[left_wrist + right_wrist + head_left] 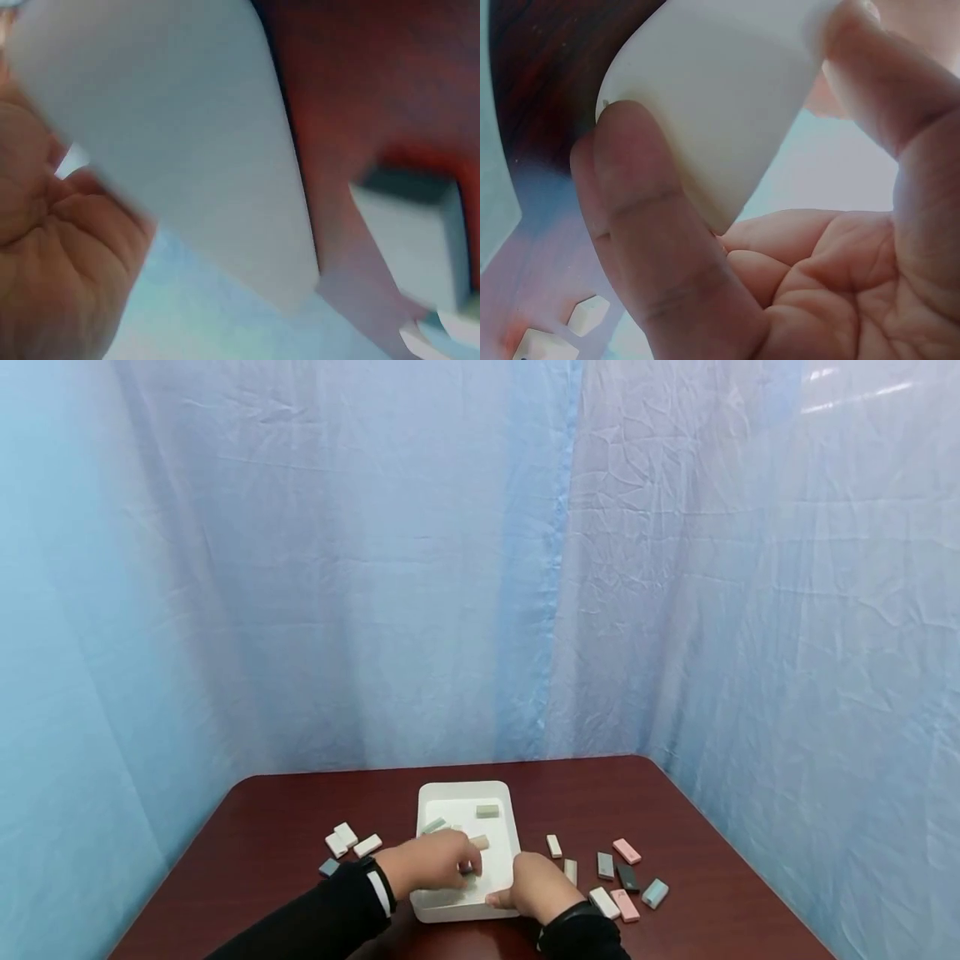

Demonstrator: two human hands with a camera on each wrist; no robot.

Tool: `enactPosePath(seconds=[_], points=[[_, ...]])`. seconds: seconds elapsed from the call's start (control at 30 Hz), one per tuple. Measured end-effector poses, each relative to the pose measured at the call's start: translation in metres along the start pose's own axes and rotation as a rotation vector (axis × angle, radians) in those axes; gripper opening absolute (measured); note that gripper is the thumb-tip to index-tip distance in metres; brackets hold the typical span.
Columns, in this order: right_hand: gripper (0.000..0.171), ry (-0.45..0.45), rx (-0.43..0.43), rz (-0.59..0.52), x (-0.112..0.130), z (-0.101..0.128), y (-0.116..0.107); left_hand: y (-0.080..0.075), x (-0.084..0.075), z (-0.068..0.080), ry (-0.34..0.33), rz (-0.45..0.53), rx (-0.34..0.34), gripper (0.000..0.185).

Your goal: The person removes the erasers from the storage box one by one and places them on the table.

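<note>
On the dark red bench [285,827], the right hand [536,887] grips the white plastic tray [501,793]; left hand [431,864] fingers pinch a small block inside, best lowered gently, tray steadied.

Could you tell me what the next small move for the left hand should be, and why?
Probably to let go of the block in the white tray and draw back toward the loose blocks on its side. The left hand reaches over the tray among blocks already inside, the right hand grips the tray's near corner, and more blocks still lie on the table.
</note>
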State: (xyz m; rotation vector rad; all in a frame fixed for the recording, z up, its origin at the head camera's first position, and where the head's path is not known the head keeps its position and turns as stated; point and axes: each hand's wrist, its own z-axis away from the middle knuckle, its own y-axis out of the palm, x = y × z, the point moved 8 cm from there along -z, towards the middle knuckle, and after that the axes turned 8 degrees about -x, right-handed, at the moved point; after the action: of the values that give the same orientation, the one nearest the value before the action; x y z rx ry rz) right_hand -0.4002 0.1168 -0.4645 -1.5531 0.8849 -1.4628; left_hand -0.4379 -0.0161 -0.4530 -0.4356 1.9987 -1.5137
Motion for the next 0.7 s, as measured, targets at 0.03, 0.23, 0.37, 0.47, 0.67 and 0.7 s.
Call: enactPosePath(seconds=[0.03,0.23,0.37,0.47,0.67,0.7], points=[[0.044,0.01,0.003,-0.003,-0.001,0.0,0.001,-0.009,0.005,0.002,-0.021,0.009,-0.042,0.021],[0.047,0.038,0.013,-0.022,-0.003,0.0,0.002,-0.063,0.062,0.026,-0.261,0.011,-0.264,0.018],[0.048,0.048,0.03,-0.034,-0.006,0.0,0.004,-0.081,0.106,0.058,-0.438,0.001,-0.335,0.018],[0.048,0.058,0.037,-0.042,-0.008,0.0,0.005,-0.087,0.13,0.082,-0.516,-0.012,-0.34,0.016],[0.048,0.059,0.041,-0.04,-0.007,0.0,0.005,-0.097,0.164,0.128,-0.585,-0.078,-0.366,0.008],[0.049,0.058,0.041,-0.042,-0.007,-0.001,0.005,-0.099,0.169,0.135,-0.604,-0.082,-0.372,0.009]])
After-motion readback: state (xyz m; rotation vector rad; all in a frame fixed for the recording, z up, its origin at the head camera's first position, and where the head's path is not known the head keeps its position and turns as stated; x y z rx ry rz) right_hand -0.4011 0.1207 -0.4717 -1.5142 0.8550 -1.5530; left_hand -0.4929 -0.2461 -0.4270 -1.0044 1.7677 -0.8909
